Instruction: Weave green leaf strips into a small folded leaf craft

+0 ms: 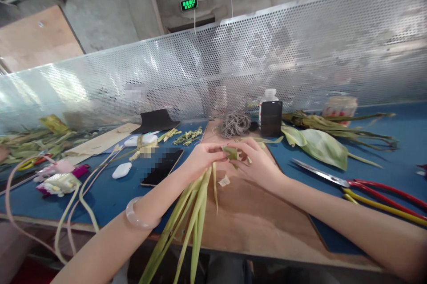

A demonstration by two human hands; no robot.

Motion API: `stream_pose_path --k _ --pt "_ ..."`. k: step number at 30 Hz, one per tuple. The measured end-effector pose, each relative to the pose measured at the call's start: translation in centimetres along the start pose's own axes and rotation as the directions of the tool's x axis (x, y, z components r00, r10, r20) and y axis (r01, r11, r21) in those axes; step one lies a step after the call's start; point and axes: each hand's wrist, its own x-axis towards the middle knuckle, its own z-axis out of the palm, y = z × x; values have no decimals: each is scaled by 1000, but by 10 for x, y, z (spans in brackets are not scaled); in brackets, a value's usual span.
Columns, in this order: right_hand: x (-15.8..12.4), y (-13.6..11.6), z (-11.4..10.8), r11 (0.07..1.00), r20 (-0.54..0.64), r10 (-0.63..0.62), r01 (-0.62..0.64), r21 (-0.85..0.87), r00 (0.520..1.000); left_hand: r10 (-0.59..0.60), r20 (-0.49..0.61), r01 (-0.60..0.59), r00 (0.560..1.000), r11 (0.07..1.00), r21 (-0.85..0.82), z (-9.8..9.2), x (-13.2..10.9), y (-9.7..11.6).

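Over the brown board (247, 213), both hands meet at a small folded piece of green leaf (231, 153). My left hand (207, 156) pinches its left side, fingers closed. Long pale green leaf strips (196, 213) hang from beneath that hand, down past the table's front edge. My right hand (255, 159) has its fingers curled round the right side of the leaf piece. The fingers partly hide how the piece is folded. Just below lies a small white paper scrap (224, 181).
Right: red- and yellow-handled scissors (340, 181), a broad leaf (325, 147), dried stalks (347, 128). Behind: grey cord (235, 125), a bottle (269, 94), a black upright phone-like slab (271, 118). Left: a dark phone (163, 167), a white case (122, 170), looping cables (82, 204). A perforated metal screen (187, 70) stands behind.
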Motion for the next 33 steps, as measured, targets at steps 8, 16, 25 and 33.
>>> stream_pose_path --k 8,16,25,33 --pt "5 5 -4 979 -40 -176 170 -109 984 150 -32 -138 988 961 241 -4 0 0" --pt "2 -4 -3 1000 -121 -18 15 -26 992 206 -48 -176 977 918 354 4 -4 6" --pt "2 -3 -2 943 -55 244 -223 247 968 445 -9 -342 896 701 626 2 -6 6" --pt "6 -11 -10 789 169 348 -386 478 922 484 36 -375 874 626 684 -1 -8 9"
